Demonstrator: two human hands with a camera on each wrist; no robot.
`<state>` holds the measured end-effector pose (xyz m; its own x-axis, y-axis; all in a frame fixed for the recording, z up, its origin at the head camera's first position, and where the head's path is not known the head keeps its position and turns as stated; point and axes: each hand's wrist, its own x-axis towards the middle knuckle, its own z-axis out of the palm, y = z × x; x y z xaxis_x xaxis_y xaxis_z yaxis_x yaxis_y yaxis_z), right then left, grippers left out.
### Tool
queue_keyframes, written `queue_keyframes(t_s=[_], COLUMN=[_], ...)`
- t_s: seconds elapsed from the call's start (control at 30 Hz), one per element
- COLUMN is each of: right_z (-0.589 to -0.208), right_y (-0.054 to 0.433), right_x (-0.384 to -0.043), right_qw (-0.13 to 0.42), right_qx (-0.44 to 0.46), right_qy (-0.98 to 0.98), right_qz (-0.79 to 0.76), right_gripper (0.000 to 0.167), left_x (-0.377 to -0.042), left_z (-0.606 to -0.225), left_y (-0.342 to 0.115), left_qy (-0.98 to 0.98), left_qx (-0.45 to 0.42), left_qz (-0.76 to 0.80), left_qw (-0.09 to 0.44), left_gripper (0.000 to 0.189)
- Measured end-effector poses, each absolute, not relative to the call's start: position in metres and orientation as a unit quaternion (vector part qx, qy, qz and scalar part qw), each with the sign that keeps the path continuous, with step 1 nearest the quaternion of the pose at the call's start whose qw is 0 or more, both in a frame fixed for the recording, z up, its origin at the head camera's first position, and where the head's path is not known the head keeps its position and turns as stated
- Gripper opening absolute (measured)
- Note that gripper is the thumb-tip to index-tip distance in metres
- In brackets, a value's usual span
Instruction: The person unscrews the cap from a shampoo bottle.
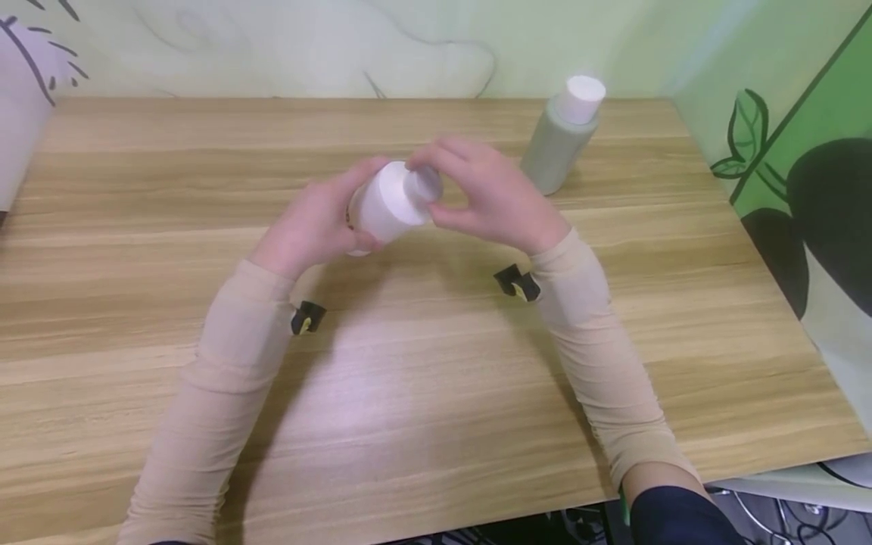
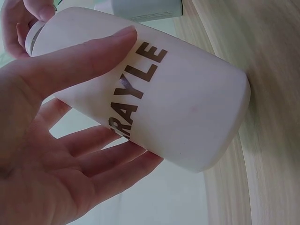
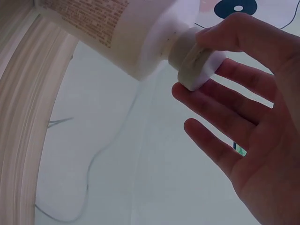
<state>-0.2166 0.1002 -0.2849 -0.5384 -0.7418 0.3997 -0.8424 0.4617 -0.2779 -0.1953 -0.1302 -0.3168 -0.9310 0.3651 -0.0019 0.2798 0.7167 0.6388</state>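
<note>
A white bottle (image 1: 383, 206) is tilted above the table, its top end toward the right. My left hand (image 1: 316, 218) grips its body, thumb on one side and fingers on the other. Dark capital letters (image 2: 136, 86) run across the bottle in the left wrist view. At the top end, my right hand (image 1: 493, 193) pinches the white cap (image 3: 204, 70) between thumb and fingers. The cap sits at the bottle's neck; whether it is loose I cannot tell. Behind the right hand stands a grey-green bottle (image 1: 555, 147) with a white cap (image 1: 583, 98), upright.
The wood-grain table (image 1: 409, 393) spreads under both arms and meets a pale painted wall (image 1: 286, 49) at the back. A green painted panel (image 1: 804, 113) lies to the right. Cables (image 1: 797, 522) show below the table's front right edge.
</note>
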Motion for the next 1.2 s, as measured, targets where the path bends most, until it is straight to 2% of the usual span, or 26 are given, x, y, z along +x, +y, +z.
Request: queue_keyframes(t_s=[0.6,0.7,0.9,1.07,1.2], right_z=[-0.307,-0.311,-0.318,-0.318,-0.316], right_y=[0.101,0.105,0.104,0.099,0.098], right_x=[-0.224,-0.226,-0.223,-0.223,-0.223], right_qw=[0.163,0.156,0.106,0.097,0.094], right_qx=[0.526,0.527,0.503,0.457,0.411], right_qy=[-0.808,-0.808,-0.821,-0.848,-0.873], right_qz=[0.207,0.212,0.246,0.252,0.245], right_gripper=[0.032,0.033,0.034,0.041,0.039], left_x=[-0.203,-0.205,-0.202,-0.201,-0.202], left_z=[-0.342,-0.344,-0.345,-0.343,-0.342], left_y=[-0.127,-0.124,-0.123,-0.122,-0.123], left_qy=[0.920,0.919,0.921,0.923,0.922], left_qx=[0.184,0.187,0.193,0.191,0.188], left_qz=[0.342,0.342,0.334,0.330,0.332], left_qw=[0.056,0.059,0.059,0.062,0.060], left_gripper=[0.090,0.091,0.091,0.093,0.093])
